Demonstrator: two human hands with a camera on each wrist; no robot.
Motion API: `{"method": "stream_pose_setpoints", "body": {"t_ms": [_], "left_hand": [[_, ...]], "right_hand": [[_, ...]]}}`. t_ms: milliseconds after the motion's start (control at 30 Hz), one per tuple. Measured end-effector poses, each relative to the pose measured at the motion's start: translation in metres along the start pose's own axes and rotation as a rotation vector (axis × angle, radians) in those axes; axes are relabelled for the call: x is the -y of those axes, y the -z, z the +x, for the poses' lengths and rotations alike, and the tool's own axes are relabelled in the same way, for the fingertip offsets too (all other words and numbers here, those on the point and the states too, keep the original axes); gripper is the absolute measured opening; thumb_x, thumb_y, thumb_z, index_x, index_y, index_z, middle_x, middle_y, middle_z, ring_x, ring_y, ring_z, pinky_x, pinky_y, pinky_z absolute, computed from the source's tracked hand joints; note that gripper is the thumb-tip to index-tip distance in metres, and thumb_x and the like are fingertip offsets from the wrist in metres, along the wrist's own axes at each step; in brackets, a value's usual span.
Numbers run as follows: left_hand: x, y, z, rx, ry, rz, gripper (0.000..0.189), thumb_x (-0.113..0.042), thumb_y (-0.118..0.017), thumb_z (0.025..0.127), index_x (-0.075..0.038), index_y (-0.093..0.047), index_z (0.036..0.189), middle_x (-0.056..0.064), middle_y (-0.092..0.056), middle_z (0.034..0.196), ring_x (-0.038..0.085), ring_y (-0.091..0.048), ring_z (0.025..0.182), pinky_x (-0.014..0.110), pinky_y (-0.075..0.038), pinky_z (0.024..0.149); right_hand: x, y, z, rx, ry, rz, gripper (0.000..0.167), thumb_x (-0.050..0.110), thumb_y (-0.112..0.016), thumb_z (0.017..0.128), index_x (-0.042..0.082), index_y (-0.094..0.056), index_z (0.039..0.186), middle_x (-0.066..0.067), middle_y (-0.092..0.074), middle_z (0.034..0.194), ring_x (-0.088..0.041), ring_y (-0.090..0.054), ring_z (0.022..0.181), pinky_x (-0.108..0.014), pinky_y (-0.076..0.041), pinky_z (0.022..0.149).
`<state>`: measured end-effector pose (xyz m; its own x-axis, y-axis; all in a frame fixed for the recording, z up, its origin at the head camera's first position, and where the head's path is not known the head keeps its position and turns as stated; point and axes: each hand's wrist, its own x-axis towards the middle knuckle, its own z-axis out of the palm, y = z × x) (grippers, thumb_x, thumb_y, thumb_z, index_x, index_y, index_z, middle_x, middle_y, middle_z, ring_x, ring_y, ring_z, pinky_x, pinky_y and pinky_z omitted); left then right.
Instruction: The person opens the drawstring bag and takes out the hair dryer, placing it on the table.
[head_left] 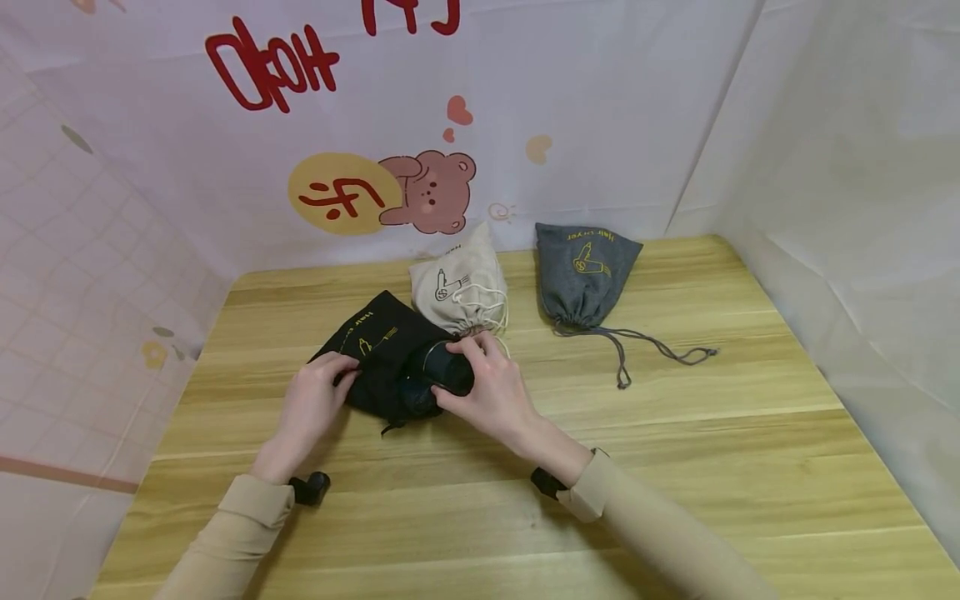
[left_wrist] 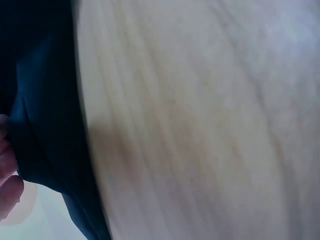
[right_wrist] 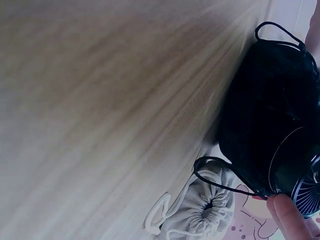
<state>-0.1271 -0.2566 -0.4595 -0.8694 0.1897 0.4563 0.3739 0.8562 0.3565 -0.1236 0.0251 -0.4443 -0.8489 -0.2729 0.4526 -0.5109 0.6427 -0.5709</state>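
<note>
A black drawstring bag [head_left: 384, 321] printed with a yellow hair dryer picture lies on the left of the table, its mouth toward the right hand. My left hand [head_left: 318, 393] pinches the bag's cloth at its near left side; a fold of it shows by the fingertips in the left wrist view. My right hand [head_left: 491, 390] grips the round barrel of a black hair dryer [head_left: 450, 368] at the bag's mouth. Its ribbed round end [right_wrist: 307, 197] shows beside the fingers in the right wrist view. The rest of the dryer is hidden by the bag.
Behind the black bag lies a cream drawstring bag [head_left: 450, 293], close to the right hand. A grey drawstring bag [head_left: 583, 279] lies farther right, its cords [head_left: 652, 346] trailing over the wooden table [head_left: 675, 467]. A printed cloth [head_left: 600, 100] hangs behind.
</note>
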Motion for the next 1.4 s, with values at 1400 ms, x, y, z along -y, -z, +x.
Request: {"method": "stream_pose_setpoints", "body": {"t_ms": [1400], "left_hand": [[-0.003, 0.008, 0.012, 0.079, -0.01, 0.029, 0.009, -0.002, -0.079, 0.091, -0.002, -0.08, 0.1, 0.015, -0.079, 0.102, 0.035, -0.077, 0.089, 0.052, -0.062, 0.074]], "right_hand": [[0.001, -0.001, -0.015, 0.035, 0.103, 0.02, 0.053, 0.033, -0.091, 0.079, 0.016, -0.068, 0.123, -0.006, -0.06, 0.112, -0.019, -0.065, 0.08, -0.033, -0.059, 0.07]]}}
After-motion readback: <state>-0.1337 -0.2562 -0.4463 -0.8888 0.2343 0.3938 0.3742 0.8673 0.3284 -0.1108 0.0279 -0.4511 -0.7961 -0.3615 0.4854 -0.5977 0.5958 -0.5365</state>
